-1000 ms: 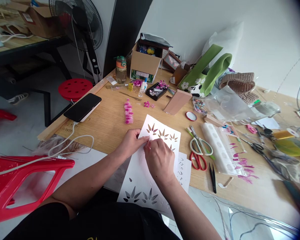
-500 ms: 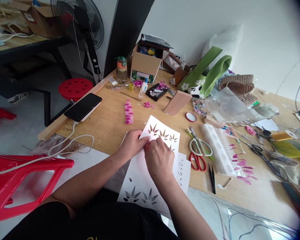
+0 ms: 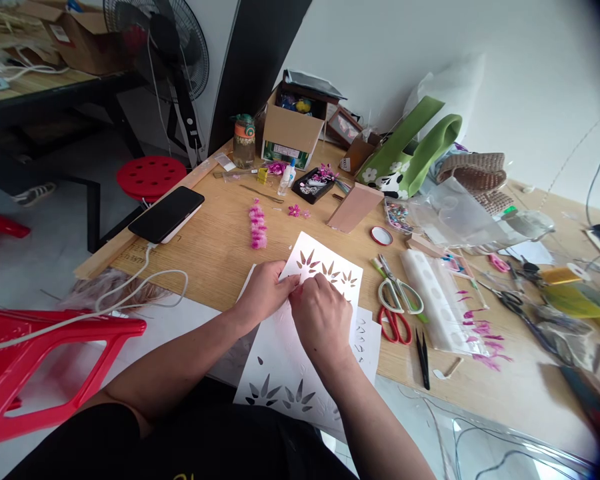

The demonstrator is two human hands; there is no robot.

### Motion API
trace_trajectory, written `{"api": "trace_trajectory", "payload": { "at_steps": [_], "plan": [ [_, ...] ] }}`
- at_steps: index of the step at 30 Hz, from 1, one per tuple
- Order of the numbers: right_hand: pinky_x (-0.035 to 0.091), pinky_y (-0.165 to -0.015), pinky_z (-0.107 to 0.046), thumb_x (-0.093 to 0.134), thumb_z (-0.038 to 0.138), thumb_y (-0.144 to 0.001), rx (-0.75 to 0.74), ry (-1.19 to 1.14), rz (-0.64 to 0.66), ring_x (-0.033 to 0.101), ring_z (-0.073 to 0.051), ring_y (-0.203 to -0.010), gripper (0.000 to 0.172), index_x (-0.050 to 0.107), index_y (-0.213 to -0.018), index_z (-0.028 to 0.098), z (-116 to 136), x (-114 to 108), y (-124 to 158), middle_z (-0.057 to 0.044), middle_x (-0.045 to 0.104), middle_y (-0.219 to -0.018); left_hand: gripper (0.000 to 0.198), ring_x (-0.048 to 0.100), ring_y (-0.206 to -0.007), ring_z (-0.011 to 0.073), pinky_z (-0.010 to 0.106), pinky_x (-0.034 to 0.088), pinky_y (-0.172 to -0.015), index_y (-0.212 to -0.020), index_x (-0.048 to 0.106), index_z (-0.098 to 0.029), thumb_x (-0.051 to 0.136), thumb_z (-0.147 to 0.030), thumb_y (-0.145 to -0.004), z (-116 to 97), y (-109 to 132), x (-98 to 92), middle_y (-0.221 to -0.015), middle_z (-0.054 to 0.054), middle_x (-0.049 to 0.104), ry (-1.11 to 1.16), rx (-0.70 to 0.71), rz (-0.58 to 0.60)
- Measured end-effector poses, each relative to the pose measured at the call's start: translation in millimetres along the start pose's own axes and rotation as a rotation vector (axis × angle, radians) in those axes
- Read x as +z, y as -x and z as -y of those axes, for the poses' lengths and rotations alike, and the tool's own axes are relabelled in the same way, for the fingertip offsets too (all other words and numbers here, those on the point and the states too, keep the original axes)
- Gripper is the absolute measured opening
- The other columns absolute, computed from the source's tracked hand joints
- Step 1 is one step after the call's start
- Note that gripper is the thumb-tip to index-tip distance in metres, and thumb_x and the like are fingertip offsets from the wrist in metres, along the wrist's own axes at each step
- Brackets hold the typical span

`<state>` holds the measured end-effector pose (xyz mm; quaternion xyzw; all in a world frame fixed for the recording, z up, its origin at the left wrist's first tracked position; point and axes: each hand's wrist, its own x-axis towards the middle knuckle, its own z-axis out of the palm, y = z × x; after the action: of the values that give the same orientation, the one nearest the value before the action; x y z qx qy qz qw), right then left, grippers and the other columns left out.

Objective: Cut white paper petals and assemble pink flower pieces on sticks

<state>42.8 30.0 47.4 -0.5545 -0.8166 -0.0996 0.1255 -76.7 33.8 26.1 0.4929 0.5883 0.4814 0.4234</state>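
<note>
A white sheet with leaf-shaped cut-outs [image 3: 281, 340] slants across the near edge of the table, toward my lap. My left hand [image 3: 264, 291] pinches its left edge, thumb on top. Over the sheet's upper half, my right hand [image 3: 323, 313] is closed, its fingertips bunched close to my left thumb; whatever they hold is hidden. Clusters of pointed leaf openings show above my right hand and near the sheet's lower end. Under its right side lies another paper with small curved marks [image 3: 363, 340].
Right of the sheet lie white-handled scissors [image 3: 400, 295], red-handled scissors [image 3: 395, 325] and black tweezers [image 3: 423, 359]. A fuzzy pink strip [image 3: 257, 225] lies beyond my hands. The phone [image 3: 167, 214] rests at left, near a red stool [image 3: 151, 177].
My right hand has turned and shifted very slightly over the sheet. The left hand keeps its grip in almost the same place.
</note>
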Motion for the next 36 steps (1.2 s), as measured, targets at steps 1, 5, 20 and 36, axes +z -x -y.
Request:
{"api": "trace_trajectory", "payload": {
  "at_steps": [1, 5, 20, 36],
  "plan": [
    [0.015, -0.045, -0.027, 0.060, 0.014, -0.081, 0.000, -0.010, 0.003, 0.056, -0.015, -0.056, 0.018, 0.059, -0.062, 0.014, -1.6, -0.2, -0.2, -0.004, 0.060, -0.066, 0.016, 0.061, -0.071, 0.0210, 0.027, 0.046, -0.062, -0.073, 0.070, -0.016, 0.067, -0.031, -0.074, 0.8, -0.3, 0.0, -0.067, 0.002, 0.068, 0.005, -0.003, -0.003],
    [0.021, -0.046, -0.027, 0.058, 0.014, -0.079, 0.001, -0.112, 0.029, 0.054, -0.013, -0.053, 0.018, 0.062, -0.062, 0.014, -12.3, -0.6, -2.3, -0.003, 0.063, -0.068, 0.016, 0.062, -0.072, 0.0210, 0.027, 0.047, -0.062, -0.074, 0.070, -0.016, 0.067, -0.032, -0.074, 2.8, -1.4, -1.3, -0.070, 0.003, 0.069, 0.033, -0.022, -0.003],
    [0.059, -0.066, -0.034, 0.069, 0.035, -0.076, 0.425, -1.328, 0.040, 0.069, -0.017, -0.064, 0.020, 0.070, -0.073, 0.015, -100.2, -20.5, -23.9, -0.005, 0.072, -0.071, 0.027, 0.064, -0.056, 0.0178, 0.029, 0.050, -0.056, -0.071, 0.069, -0.012, 0.082, -0.031, -0.057, 0.3, -6.8, -21.9, -0.066, 0.005, 0.072, 0.551, -0.334, 0.022],
    [0.033, -0.059, -0.030, 0.047, 0.014, -0.088, 0.050, -0.271, 0.107, 0.059, -0.022, -0.080, 0.024, 0.067, -0.075, 0.013, -150.9, 74.9, -24.2, -0.013, 0.066, -0.086, 0.015, 0.071, -0.058, 0.0192, 0.028, 0.061, -0.054, -0.085, 0.072, -0.009, 0.066, -0.004, -0.073, 13.3, -15.1, -84.3, -0.073, 0.008, 0.076, 0.714, -0.554, -0.102]
  ]
}}
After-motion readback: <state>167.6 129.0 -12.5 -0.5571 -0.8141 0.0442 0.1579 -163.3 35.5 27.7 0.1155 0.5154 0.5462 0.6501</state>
